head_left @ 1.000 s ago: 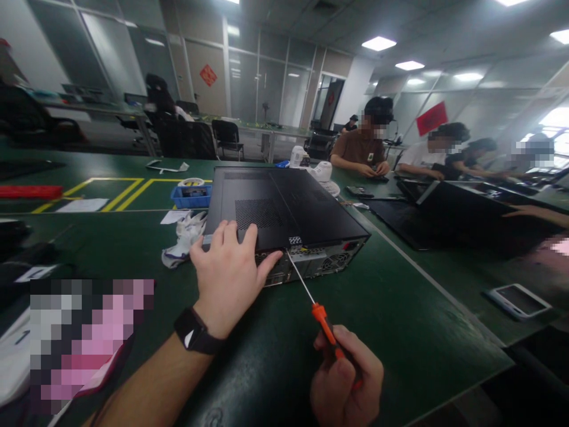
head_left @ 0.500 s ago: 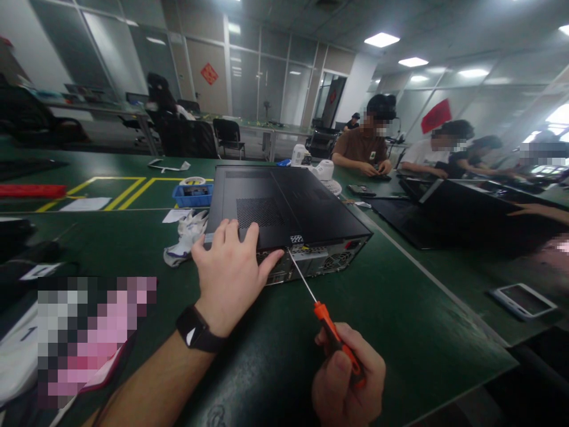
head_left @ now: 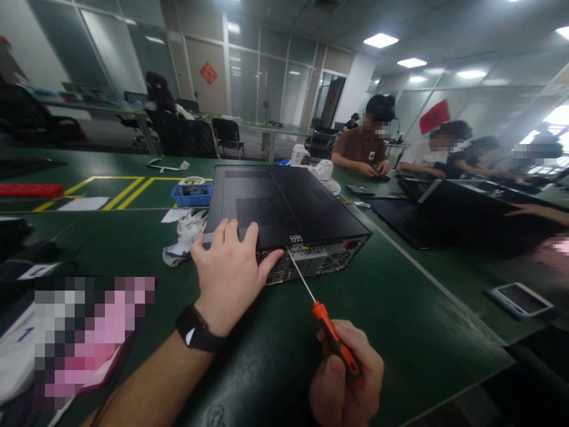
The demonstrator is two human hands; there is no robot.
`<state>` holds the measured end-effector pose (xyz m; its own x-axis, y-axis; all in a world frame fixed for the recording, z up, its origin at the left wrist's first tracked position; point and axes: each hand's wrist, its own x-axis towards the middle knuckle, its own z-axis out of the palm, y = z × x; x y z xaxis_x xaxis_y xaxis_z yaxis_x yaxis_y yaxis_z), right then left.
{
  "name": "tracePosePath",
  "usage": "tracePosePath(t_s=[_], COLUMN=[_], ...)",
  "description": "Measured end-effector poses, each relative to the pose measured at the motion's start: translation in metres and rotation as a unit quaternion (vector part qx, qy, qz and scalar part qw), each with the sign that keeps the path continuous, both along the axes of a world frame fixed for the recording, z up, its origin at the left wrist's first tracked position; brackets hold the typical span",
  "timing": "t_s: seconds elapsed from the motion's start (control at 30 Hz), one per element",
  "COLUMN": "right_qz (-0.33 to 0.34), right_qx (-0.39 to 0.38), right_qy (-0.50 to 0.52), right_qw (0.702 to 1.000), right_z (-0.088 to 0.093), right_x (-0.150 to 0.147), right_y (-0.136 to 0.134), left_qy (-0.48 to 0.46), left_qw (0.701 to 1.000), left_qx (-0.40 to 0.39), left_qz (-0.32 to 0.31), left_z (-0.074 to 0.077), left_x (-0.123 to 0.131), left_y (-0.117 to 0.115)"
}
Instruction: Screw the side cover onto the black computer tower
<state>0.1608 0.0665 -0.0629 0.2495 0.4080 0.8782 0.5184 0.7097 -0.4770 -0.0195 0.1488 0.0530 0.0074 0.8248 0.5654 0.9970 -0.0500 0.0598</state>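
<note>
Cover [head_left: 260,184] still fitted, a computer case [head_left: 306,228] is steadied on a table [head_left: 413,308] by the left hand [head_left: 226,270], fingers spread; a screwdriver [head_left: 326,320], clasped in the right hand's [head_left: 349,376] curled fingers, is held to its back; progress is hidden.

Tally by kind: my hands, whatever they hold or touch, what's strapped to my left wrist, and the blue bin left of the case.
Left hand and right hand: 2
Screwdriver: 1
Computer case: 1
Black watch: 1
Blue bin: 1
Total: 6
</note>
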Motion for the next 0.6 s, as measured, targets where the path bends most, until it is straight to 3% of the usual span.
tracePosePath(t_s=[0.6], right_qz=[0.006], right_qx=[-0.003], right_qy=[-0.003], right_qw=[1.000], right_z=[0.0008], right_x=[-0.0011], right_y=[0.0012], left_qy=[-0.004], left_qw=[1.000], left_qx=[-0.003], left_qz=[0.002], left_z=[0.0005], left_x=[0.0008], left_y=[-0.0003])
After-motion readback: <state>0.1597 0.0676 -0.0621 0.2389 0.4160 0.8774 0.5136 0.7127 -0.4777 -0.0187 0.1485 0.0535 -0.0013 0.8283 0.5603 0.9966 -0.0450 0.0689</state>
